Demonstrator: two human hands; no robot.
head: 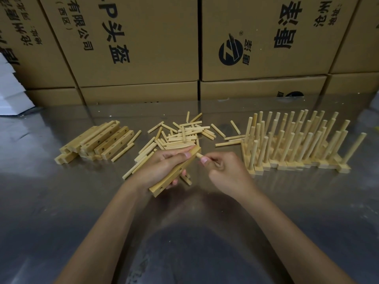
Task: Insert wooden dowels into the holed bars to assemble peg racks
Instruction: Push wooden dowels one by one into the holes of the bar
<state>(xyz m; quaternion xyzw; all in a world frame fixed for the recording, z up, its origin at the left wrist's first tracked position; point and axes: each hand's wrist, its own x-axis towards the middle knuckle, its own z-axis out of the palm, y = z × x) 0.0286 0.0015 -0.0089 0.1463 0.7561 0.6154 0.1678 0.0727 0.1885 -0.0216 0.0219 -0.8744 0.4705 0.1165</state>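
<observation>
Head view: left hand point(162, 167) grips a pale holed wooden bar point(176, 173) while right hand point(223, 173) pinches a short dowel point(199, 155) at its upper end; finished peg racks point(297, 144) stand right of it, spare bars point(98, 142) left.

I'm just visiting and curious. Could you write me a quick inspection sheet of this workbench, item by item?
Surface: shiny metal table, dusty specks.
Job's things: bar held by left hand; dowel pinched by right hand, at the bar's upper end; loose dowels in a heap; empty bars stacked on the left; finished racks standing on the right.
Clutter: nothing seen.
Hands: both busy, bare.
Cables: nothing seen.
Surroundings: printed cardboard boxes stacked behind; white sheets far left.
</observation>
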